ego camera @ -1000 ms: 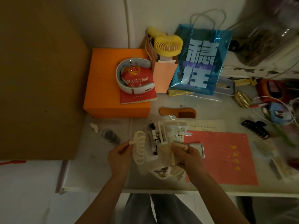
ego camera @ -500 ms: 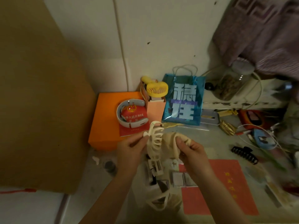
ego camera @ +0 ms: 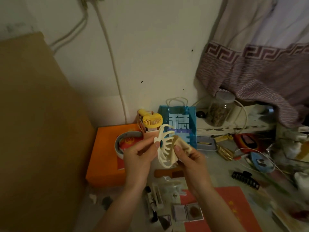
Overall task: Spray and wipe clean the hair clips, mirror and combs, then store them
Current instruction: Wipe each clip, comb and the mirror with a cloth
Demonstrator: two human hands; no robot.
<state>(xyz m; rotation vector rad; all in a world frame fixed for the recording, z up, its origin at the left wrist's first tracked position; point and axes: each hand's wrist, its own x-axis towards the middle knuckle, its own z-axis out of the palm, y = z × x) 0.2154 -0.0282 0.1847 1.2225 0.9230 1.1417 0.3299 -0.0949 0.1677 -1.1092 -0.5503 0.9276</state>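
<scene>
Now L hand point(ego camera: 139, 156) pinches cream claw clip point(ego camera: 165, 146) mid-air above table point(ego camera: 215, 178), steadying it so R hand point(ego camera: 189, 158), gripping beige cloth point(ego camera: 181, 143), wipes teeth.

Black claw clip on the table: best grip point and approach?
Probably from above, pinching the black claw clip across its raised hinge tabs at the upper middle. It lies flat on the table, apart from other items, teeth pointing toward the near edge; the tabs look like the only solid hold.

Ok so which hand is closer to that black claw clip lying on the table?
Right. The right hand is just left of the black claw clip, wiping the cream clip; the left hand is farther left.
</scene>
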